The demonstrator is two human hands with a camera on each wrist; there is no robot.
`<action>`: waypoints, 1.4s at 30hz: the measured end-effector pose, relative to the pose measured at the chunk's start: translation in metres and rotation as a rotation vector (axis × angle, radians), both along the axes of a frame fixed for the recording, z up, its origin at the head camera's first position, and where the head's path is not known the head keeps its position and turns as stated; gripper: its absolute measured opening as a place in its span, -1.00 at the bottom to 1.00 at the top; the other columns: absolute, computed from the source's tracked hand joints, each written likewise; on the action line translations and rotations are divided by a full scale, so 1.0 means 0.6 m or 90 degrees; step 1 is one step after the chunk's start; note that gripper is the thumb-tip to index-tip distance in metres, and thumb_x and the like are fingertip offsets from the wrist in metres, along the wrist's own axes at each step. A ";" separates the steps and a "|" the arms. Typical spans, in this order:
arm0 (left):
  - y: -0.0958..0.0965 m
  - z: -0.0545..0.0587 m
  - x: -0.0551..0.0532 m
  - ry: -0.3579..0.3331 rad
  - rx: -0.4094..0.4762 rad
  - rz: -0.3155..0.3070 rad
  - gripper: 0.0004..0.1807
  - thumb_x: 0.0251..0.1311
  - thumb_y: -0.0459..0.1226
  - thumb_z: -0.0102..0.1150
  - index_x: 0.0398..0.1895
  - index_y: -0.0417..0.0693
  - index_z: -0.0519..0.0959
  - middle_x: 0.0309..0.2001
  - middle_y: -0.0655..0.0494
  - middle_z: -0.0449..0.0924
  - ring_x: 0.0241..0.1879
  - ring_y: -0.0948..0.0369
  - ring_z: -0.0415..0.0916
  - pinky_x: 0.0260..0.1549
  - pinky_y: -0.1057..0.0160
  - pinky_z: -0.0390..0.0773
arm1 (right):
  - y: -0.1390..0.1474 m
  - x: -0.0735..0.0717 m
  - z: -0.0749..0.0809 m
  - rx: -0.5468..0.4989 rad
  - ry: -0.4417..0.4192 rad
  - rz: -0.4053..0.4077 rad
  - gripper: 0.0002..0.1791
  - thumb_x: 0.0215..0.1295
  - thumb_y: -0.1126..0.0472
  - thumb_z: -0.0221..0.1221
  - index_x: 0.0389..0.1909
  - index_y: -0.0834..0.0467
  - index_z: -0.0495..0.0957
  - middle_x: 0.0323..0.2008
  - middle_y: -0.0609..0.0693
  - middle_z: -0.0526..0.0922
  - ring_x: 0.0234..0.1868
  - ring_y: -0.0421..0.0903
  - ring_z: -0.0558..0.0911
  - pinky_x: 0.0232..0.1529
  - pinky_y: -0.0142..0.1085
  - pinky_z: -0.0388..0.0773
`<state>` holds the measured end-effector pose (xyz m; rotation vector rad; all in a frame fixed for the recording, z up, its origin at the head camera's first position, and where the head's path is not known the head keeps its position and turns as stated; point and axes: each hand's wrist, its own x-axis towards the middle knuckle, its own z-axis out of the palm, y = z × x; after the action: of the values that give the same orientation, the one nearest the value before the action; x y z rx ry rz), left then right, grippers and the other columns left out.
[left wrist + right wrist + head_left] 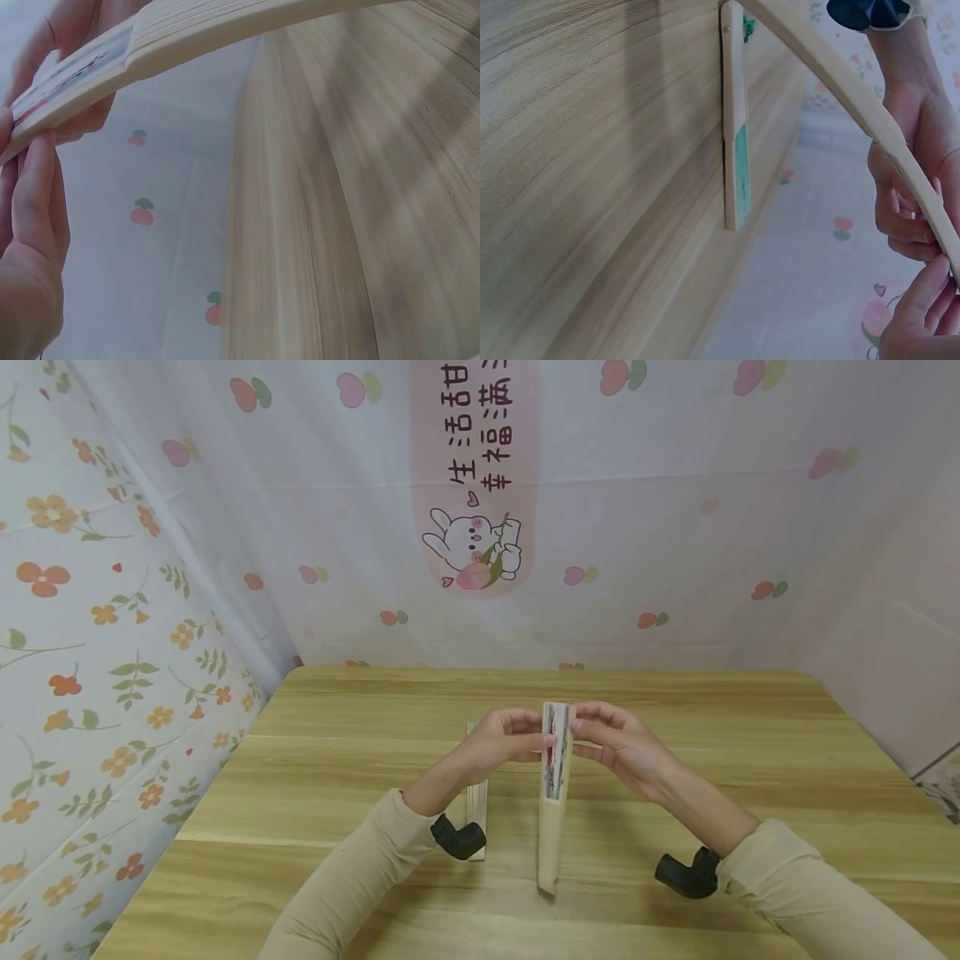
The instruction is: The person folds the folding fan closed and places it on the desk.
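A folded folding fan [553,777] of pale wood is held up over the table, its lower end towards me. A grey-white printed strip with red and dark marks shows on its upper half. My left hand [498,745] grips the upper part from the left, thumb across the printed face. On the other side my right hand [618,745] pinches the upper edge with its fingertips. Both hands meet the same end of the fan in the right wrist view. Partly hidden by my left forearm, a second folded fan [736,150] with a green printed part lies on the table.
The wood-grain table [750,760] runs back to a white curtain [675,527] with fruit prints. A flowered curtain [112,652] hangs at the left. Black wrist mounts [459,837] sit at both cuffs, and something green [748,28] shows beside the second fan's pivot end.
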<state>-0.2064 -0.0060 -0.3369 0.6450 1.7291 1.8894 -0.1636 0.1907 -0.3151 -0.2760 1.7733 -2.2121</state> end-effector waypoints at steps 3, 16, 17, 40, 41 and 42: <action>0.005 0.004 0.000 -0.004 0.002 0.010 -0.69 0.11 -0.42 0.09 -0.06 -0.40 0.42 -0.20 -0.05 0.53 -0.21 0.18 0.51 -0.15 0.18 0.52 | 0.003 -0.002 -0.002 0.012 0.003 -0.009 -0.85 0.23 0.29 0.07 -0.17 0.15 0.42 -0.21 -0.05 0.49 -0.16 -0.17 0.50 -0.09 -0.34 0.49; 0.023 -0.011 -0.014 -0.027 -0.001 0.053 -0.74 0.10 -0.40 0.13 -0.15 -0.36 0.44 -0.29 0.03 0.51 -0.28 0.20 0.52 -0.19 0.19 0.54 | 0.008 -0.018 -0.011 0.064 -0.016 -0.039 -0.67 0.23 0.22 0.09 -0.05 0.28 0.32 -0.19 -0.04 0.47 -0.16 -0.17 0.50 -0.06 -0.33 0.47; 0.024 -0.013 -0.016 -0.032 -0.003 0.055 -0.75 0.10 -0.40 0.12 -0.15 -0.36 0.44 -0.29 0.02 0.51 -0.28 0.20 0.52 -0.19 0.19 0.54 | 0.009 -0.021 -0.012 0.072 -0.016 -0.040 -0.63 0.23 0.21 0.09 -0.02 0.30 0.30 -0.18 -0.04 0.47 -0.16 -0.17 0.50 -0.06 -0.32 0.47; 0.065 -0.080 -0.075 -0.124 -0.033 0.159 -0.71 0.05 -0.40 0.18 -0.13 -0.33 0.48 -0.24 -0.05 0.55 -0.29 0.16 0.55 -0.13 0.14 0.50 | 0.031 -0.101 -0.077 0.141 -0.063 -0.024 -0.44 0.29 0.30 -0.01 0.24 0.42 0.05 -0.09 0.01 0.42 -0.15 -0.24 0.51 0.07 -0.24 0.37; 0.066 -0.082 -0.077 -0.122 -0.038 0.163 -0.71 0.04 -0.41 0.18 -0.14 -0.32 0.49 -0.25 -0.05 0.55 -0.29 0.16 0.55 -0.14 0.14 0.51 | 0.031 -0.103 -0.080 0.144 -0.063 -0.024 -0.44 0.29 0.31 -0.02 0.24 0.42 0.05 -0.07 0.03 0.41 -0.15 -0.23 0.50 0.10 -0.21 0.34; 0.068 -0.085 -0.078 -0.122 -0.040 0.167 -0.72 0.04 -0.41 0.18 -0.14 -0.33 0.49 -0.25 -0.05 0.55 -0.29 0.15 0.55 -0.15 0.14 0.51 | 0.032 -0.106 -0.083 0.150 -0.062 -0.024 -0.44 0.30 0.31 -0.02 0.24 0.41 0.04 -0.06 0.06 0.40 -0.14 -0.23 0.50 0.12 -0.18 0.31</action>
<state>-0.2534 0.0347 -0.3881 0.2125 1.8095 1.9850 -0.2270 0.2099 -0.3650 -0.0821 1.9748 -1.9775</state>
